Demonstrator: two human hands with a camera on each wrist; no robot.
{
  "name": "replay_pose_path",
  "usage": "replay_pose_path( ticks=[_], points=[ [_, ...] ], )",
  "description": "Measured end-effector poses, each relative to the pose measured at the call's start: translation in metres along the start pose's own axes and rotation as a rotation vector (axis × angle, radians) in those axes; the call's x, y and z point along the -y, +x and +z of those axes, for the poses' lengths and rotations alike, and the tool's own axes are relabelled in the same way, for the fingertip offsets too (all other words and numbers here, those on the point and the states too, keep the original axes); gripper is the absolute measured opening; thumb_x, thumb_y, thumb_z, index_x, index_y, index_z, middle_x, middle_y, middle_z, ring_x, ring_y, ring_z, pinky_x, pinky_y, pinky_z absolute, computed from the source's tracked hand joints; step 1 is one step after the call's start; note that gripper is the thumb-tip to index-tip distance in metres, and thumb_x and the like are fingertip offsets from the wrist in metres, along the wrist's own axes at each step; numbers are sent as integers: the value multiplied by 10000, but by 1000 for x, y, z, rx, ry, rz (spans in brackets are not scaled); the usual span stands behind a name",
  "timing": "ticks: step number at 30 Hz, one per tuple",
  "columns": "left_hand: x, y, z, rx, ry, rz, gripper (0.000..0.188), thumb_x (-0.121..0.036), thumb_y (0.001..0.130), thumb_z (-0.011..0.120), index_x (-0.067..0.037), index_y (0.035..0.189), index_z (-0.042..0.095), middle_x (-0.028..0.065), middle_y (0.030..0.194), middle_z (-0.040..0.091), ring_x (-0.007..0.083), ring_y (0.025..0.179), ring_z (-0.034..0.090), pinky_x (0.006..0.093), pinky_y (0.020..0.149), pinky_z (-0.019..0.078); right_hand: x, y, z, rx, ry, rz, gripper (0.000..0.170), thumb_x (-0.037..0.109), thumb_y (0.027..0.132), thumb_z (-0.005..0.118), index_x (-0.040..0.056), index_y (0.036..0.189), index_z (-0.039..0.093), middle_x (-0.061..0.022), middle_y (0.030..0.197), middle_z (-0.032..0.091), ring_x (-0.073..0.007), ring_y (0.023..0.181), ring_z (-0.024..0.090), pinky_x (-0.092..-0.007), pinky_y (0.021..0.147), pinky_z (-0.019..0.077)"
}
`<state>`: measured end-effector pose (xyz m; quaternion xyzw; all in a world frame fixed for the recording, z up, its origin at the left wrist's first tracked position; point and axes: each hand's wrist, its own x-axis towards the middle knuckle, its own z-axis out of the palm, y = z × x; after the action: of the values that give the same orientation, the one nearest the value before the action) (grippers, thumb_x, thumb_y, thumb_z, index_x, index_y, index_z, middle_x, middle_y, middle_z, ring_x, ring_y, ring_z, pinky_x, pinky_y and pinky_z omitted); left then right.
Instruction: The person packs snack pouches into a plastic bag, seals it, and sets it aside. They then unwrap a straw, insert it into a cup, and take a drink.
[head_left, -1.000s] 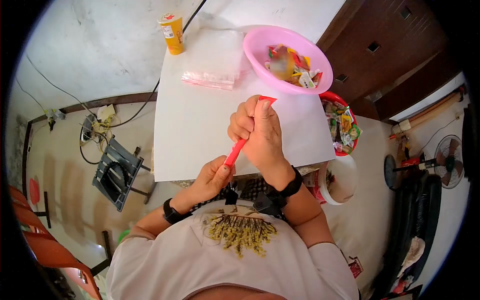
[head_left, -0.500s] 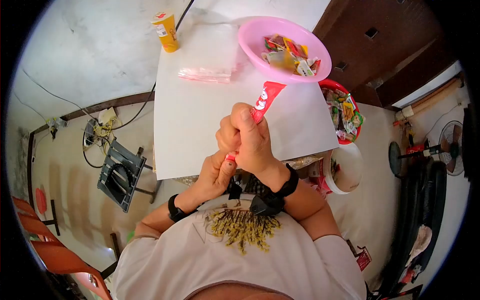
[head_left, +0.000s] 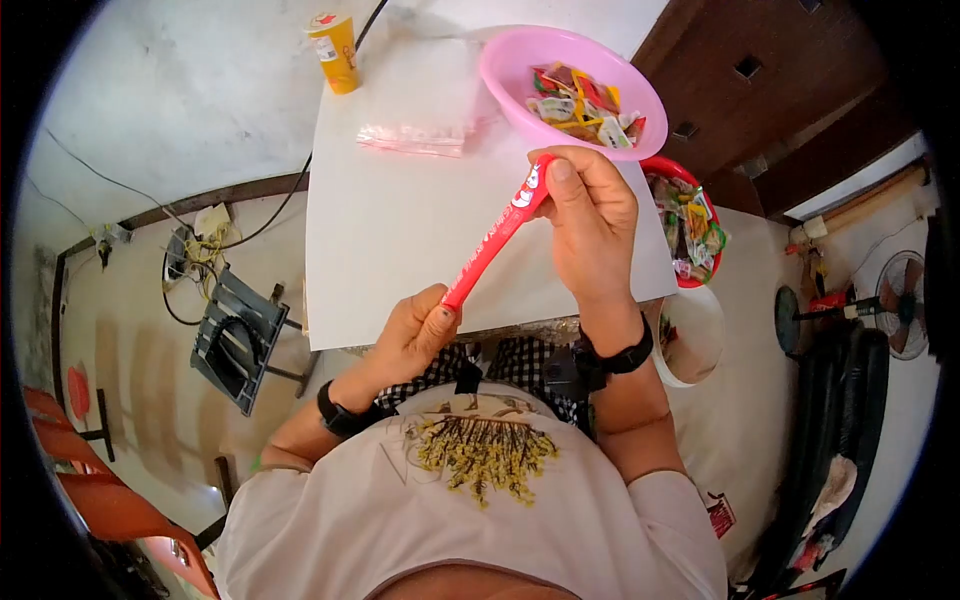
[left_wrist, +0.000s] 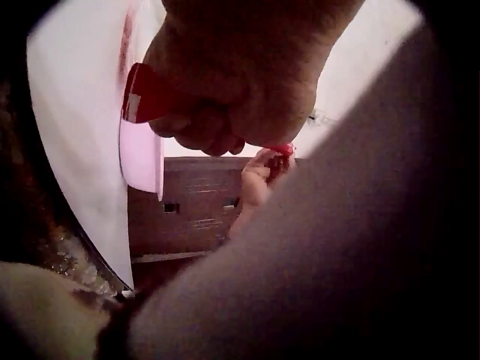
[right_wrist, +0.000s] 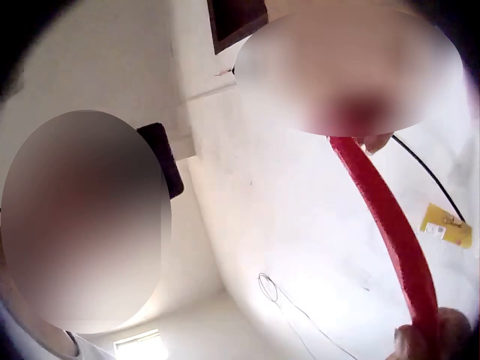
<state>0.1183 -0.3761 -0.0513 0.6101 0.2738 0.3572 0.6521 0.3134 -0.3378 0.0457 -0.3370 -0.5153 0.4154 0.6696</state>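
Observation:
A long, narrow red packet (head_left: 492, 240) with white print is stretched slantwise above the white tabletop, between both hands. Its lower end is pinched by the left hand (head_left: 413, 335), thumb on top. The right hand (head_left: 596, 225) pinches the upper end between thumb and fingers, close to the pink basin's near rim. In the left wrist view, the left hand (left_wrist: 232, 75) curls round the packet, whose red end (left_wrist: 146, 94) sticks out. The right wrist view shows the red strip (right_wrist: 394, 232) running down to fingertips at the lower edge; a blur covers its upper end.
The pink basin (head_left: 505, 92) holds several small packets. A stack of clear bags (head_left: 415, 100) and a yellow cup (head_left: 336, 60) stand at the table's back. Right of the table are a red basin (head_left: 714, 215) of packets and a white bucket (head_left: 700, 345). A dark stool (head_left: 238, 335) stands left.
The right hand has moved away from the left, up and to the right, and now holds the packet's upper end. More of the packet's length shows between the hands.

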Motion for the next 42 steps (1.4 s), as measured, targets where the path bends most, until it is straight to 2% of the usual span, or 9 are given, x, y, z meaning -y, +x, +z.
replay_pose_path(
  ticks=[5, 8, 12, 19, 25, 34, 38, 39, 42],
  points=[
    [-1, 6, -31, 215, -184, -143, 396, -403, 992, 389, -55, 828, 484, -16, 689, 443, 76, 613, 387, 223, 542, 338, -2, 0, -7, 46, -19, 29, 158, 117, 948, 524, -19, 972, 600, -74, 882, 636, -124, 733, 622, -276, 644, 548],
    [-2, 21, -34, 76, 237, 200, 429, -431, 985, 388, -31, 905, 521, 15, 785, 490, 105, 693, 451, 242, 608, 390, -6, -1, -7, 36, -48, 35, 130, 91, 933, 546, -23, 954, 604, -73, 860, 645, -125, 713, 624, -274, 648, 546],
    [-47, 42, -32, -277, 455, 430, 162, -152, 898, 580, -33, 1007, 592, 66, 891, 581, 146, 817, 555, 260, 669, 443, -3, -7, 6, 62, -143, 7, 87, 47, 896, 598, -38, 906, 614, -73, 819, 655, -100, 711, 619, -234, 644, 532],
    [-107, 58, -23, -217, 563, 606, 94, -2, 807, 641, -38, 891, 665, 24, 786, 598, 74, 650, 517, 199, 547, 391, 4, -12, 20, 174, -361, -90, 34, -8, 833, 653, -22, 846, 624, -59, 783, 638, -89, 696, 604, -235, 623, 518],
    [-111, 54, -27, -194, 686, 530, 28, 10, 785, 627, -12, 768, 628, 17, 720, 581, 68, 582, 478, 205, 518, 377, 10, -9, 26, 249, -621, -311, 82, -26, 766, 678, 14, 804, 618, -90, 746, 603, -183, 659, 602, -272, 596, 502],
    [-99, 66, -41, -84, 193, 189, 87, -48, 880, 553, -26, 797, 570, -51, 733, 523, 20, 646, 438, 172, 553, 352, 6, -7, 31, 354, -717, -564, 89, 6, 756, 672, 28, 782, 590, -105, 774, 594, -259, 685, 580, -330, 595, 475],
    [-81, 71, -52, -314, 200, 261, 150, -192, 975, 465, -67, 929, 533, 42, 896, 646, 78, 738, 581, 203, 627, 430, -6, -14, 30, 297, -706, -549, 114, 13, 771, 667, 28, 811, 561, -119, 804, 582, -269, 720, 570, -326, 631, 470],
    [-75, 73, -53, -340, 66, 301, 196, -250, 1001, 401, -79, 972, 492, 115, 984, 660, 169, 824, 647, 260, 694, 487, -11, -16, 29, 296, -706, -540, 121, 13, 774, 665, 27, 818, 553, -122, 813, 578, -270, 732, 567, -325, 641, 468],
    [-75, 72, -52, -439, -329, 100, 190, -249, 1010, 362, -83, 989, 454, 148, 982, 652, 229, 828, 663, 312, 716, 521, -26, -21, 25, 345, -728, -486, 134, 12, 778, 661, 23, 817, 534, -114, 828, 572, -267, 753, 565, -330, 665, 464]
  ],
)
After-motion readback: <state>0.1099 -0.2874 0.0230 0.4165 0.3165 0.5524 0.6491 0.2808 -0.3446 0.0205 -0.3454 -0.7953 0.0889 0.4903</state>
